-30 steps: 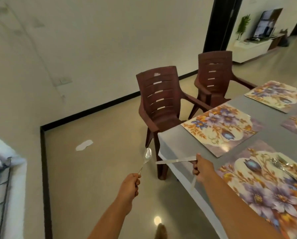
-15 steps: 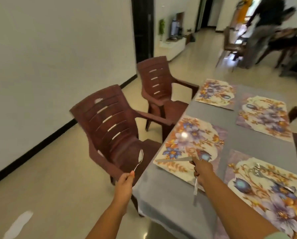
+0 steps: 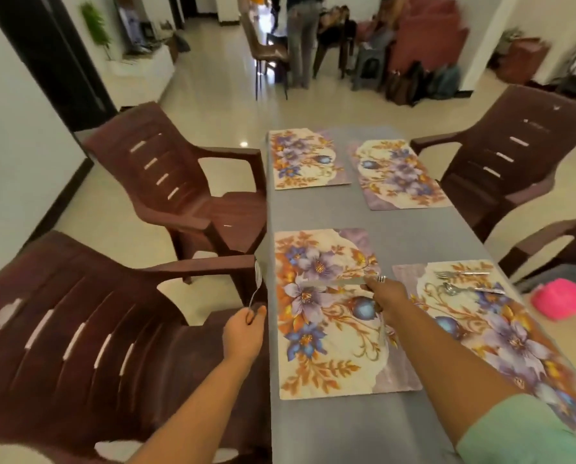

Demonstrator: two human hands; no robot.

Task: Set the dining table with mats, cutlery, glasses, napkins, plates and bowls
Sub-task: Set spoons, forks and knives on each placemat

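My left hand point(image 3: 243, 334) pinches the spoon point(image 3: 257, 285) by the end of its handle, bowl up, out over the near chair point(image 3: 79, 326) and just off the counter point(image 3: 357, 430) edge. My right hand point(image 3: 385, 298) is clenched on the knife point(image 3: 330, 281) and what looks like a fork, whose tines point(image 3: 381, 278) poke out past my knuckles; the blade lies level above the near left mat point(image 3: 326, 316), which carries no cutlery yet. The near right mat point(image 3: 501, 333) already has its set point(image 3: 460, 283) laid.

The risk I see is in the right grip: two pieces held in one fist, so freeing the knife could let the other slip and clatter or skew the mat. The spoon's thin pinch, held off the counter, could also drop onto the chair if I get distracted.
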